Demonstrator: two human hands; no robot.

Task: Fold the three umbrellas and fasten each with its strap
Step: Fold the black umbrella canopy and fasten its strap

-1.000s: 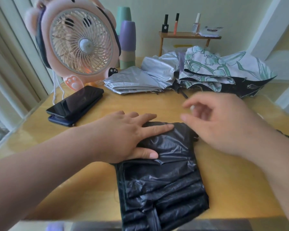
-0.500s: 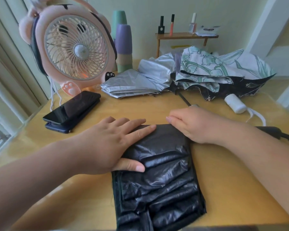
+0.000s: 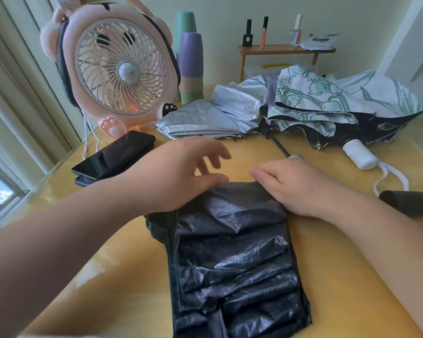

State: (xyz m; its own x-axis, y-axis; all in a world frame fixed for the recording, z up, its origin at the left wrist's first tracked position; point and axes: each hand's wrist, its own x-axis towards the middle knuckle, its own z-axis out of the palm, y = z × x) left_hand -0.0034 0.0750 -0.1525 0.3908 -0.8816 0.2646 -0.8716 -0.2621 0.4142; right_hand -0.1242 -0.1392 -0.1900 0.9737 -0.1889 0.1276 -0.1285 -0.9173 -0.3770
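A black umbrella (image 3: 235,259) lies flattened in pleats on the yellow table, running from the middle toward me. My right hand (image 3: 296,189) rests on its far right corner, fingers bent over the fabric edge. My left hand (image 3: 178,172) hovers just above the far left corner, fingers spread and blurred, thumb near the fabric. Behind lie a silver umbrella (image 3: 213,115) and a white floral umbrella (image 3: 332,98) with a black underside, both loosely collapsed. The floral one's white handle (image 3: 359,154) points right.
A pink desk fan (image 3: 117,67) stands at the back left, with a dark phone (image 3: 115,157) in front of it. Stacked cups (image 3: 191,57) and a small wooden shelf (image 3: 286,50) with bottles sit at the back. A black handle (image 3: 405,203) lies at the right edge.
My left hand has lifted off the black umbrella and moved away from me. The right hand has stayed on the far right corner of the fabric.
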